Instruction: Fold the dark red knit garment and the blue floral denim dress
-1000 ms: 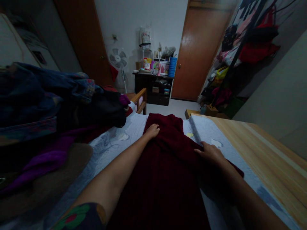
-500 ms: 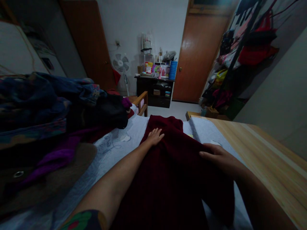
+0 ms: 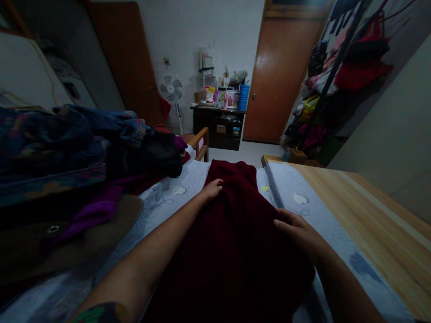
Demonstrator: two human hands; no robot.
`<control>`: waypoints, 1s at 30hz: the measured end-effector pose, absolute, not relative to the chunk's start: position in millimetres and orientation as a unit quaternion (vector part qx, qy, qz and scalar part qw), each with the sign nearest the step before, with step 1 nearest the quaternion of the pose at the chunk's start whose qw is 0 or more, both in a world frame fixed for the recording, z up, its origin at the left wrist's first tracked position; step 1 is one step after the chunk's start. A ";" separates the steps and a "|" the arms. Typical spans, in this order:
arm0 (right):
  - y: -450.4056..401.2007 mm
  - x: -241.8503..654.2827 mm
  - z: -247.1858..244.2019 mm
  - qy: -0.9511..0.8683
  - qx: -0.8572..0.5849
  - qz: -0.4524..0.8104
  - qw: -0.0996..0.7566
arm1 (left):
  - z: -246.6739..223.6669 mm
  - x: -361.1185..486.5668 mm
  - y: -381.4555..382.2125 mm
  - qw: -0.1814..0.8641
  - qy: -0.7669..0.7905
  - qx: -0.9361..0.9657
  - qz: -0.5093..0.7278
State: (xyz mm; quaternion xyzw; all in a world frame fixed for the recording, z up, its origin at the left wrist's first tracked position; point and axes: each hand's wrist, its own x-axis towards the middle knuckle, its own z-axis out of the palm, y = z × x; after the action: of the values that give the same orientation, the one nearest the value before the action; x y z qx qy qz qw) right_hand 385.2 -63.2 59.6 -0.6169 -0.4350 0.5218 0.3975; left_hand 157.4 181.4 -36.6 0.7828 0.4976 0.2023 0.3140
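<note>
A dark red sweater [image 3: 232,215] lies stretched out lengthwise in front of me, its far end near the edge of the bedspread. My left hand [image 3: 213,189] is at its upper left side, fingers curled together against the cloth; their undersides are hidden. On the right edge of the sweater, my right hand [image 3: 292,223] pinches the fabric between thumb and fingers. The near part of the sweater is very dark, so its folds are hard to make out.
A patterned light blue bedspread [image 3: 182,179] lies under the sweater. Piled clothes [image 3: 77,143] fill the left side. A bare wooden board [image 3: 377,202] runs along the right. Beyond stand a wooden chair [image 3: 202,139], a fan [image 3: 172,89] and a black cabinet [image 3: 215,132].
The sweater's right part, which hung out as a separate flap, has been drawn inward over the body. My left hand's spread fingers have curled. My right hand has moved slightly left and down.
</note>
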 end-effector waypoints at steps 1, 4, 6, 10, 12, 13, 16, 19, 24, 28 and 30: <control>-64.4 385.2 58.9 -0.431 -0.621 0.516 0.403 | -35.2 154.5 172.4 0.304 0.496 0.787 0.204; -69.1 383.4 53.5 -0.419 -0.618 0.510 0.428 | -34.0 149.7 142.8 0.275 0.476 0.812 0.197; -74.3 381.1 46.8 -0.422 -0.610 0.508 0.438 | -36.2 150.1 125.2 0.265 0.455 0.830 0.185; -91.7 379.6 29.2 -0.459 -0.617 0.477 0.425 | -42.3 153.3 107.0 0.227 0.445 0.856 0.136; -103.0 382.3 20.8 -0.497 -0.649 0.416 0.398 | -42.8 153.3 104.8 0.210 0.447 0.862 0.115; -108.6 384.4 17.4 -0.518 -0.663 0.386 0.378 | -42.0 152.9 104.3 0.205 0.450 0.862 0.112; -121.9 391.4 13.6 -0.557 -0.683 0.336 0.333 | -36.5 151.9 100.9 0.192 0.476 0.850 0.121; -127.8 394.5 21.5 -0.527 -0.688 0.347 0.359 | -28.6 152.8 92.0 0.175 0.502 0.837 0.132; -129.6 387.9 42.4 -0.376 -0.611 0.481 0.504 | -6.8 156.5 51.0 0.161 0.437 0.866 0.180; -130.5 379.9 46.7 -0.324 -0.562 0.515 0.561 | 21.8 162.1 -14.7 0.272 0.219 0.924 0.156; -130.6 376.5 46.2 -0.312 -0.556 0.516 0.572 | 33.4 168.0 -49.2 0.318 0.168 0.921 0.150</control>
State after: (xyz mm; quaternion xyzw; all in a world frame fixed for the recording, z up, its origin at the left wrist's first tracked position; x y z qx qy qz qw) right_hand 376.5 -130.6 46.2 -0.5557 -0.3123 0.5160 0.5722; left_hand 168.0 -49.2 33.4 0.9212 0.1677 0.1496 0.3176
